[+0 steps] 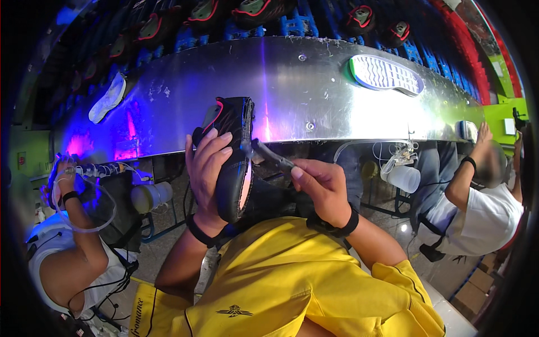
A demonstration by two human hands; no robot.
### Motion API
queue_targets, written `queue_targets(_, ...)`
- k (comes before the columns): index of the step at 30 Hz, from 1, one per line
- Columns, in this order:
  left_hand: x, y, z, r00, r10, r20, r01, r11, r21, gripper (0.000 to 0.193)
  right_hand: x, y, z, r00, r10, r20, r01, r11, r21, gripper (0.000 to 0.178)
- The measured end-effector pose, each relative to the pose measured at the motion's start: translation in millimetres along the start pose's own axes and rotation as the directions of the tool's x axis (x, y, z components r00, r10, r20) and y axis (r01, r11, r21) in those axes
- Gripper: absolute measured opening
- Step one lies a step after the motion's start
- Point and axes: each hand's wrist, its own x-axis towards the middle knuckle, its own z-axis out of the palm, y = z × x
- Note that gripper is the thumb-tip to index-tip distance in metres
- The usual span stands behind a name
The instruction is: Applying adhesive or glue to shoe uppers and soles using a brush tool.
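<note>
My left hand (206, 168) is wrapped round a black shoe upper (231, 188), which is tilted up on its side over my lap at the bench's near edge. Red trim shows at its collar, and a pale strip of its underside faces right. In my right hand (323, 188) a dark-handled brush (274, 157) is gripped between thumb and fingers. The brush's head meets the edge of the shoe's underside or lies just beside it; I cannot tell which.
The metal bench (208, 73) curves across in front. On it lie a white sole (387, 74) at right and another pale sole (108, 99) at left. Beyond runs a blue rack (297, 25) with several black shoes. Co-workers sit on both sides, near plastic tubs (404, 178).
</note>
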Motion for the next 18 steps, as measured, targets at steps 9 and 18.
queue_targets(9, 2, 8, -8, 1.000, -0.010, 0.006, 0.010, 1.000, 0.011, 0.064, -7, -22, -6, 0.998, 0.035, 0.059, -0.030, 0.996, -0.079, 0.020)
queue_targets(18, 12, 22, -14, 0.999, -0.032, 0.028, 0.032, 0.999, 0.006, 0.070, -30, -23, -1, 0.986, -0.167, 0.002, 0.167, 0.983, -0.072, 0.021)
